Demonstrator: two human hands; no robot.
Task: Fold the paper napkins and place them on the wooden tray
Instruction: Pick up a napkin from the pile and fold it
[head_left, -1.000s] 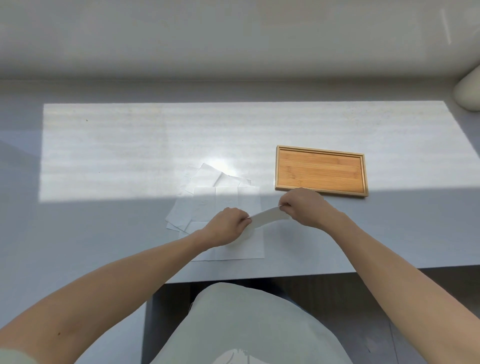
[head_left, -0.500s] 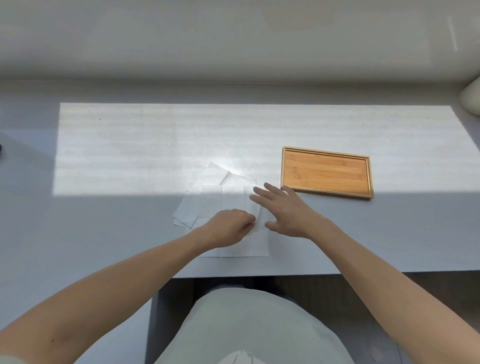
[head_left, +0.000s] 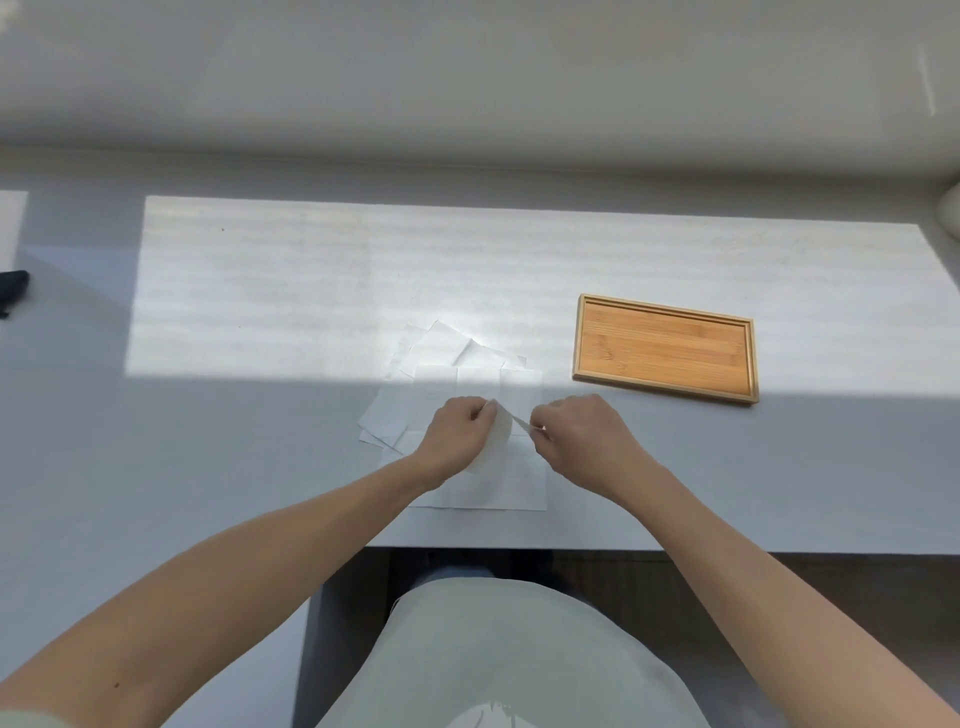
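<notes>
the paper napkins (head_left: 457, 379) are plain white, the loose pile and the one held up alike, with faint fold creases as their only marking. the wooden tray (head_left: 665, 349) is warm honey-orange with fine lengthwise grain, framed by a paler, straw-coloured rim. the table (head_left: 260, 441) is pale grey-blue in shade and near white where a sunlit band (faintly striped) crosses it. a small dark, almost black object (head_left: 13, 288) sits at the far left edge. the person's garment (head_left: 493, 660) is pale grey-green.

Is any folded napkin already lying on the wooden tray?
No, the wooden tray shows only bare wood; both hands pinch a napkin beside it.
</notes>
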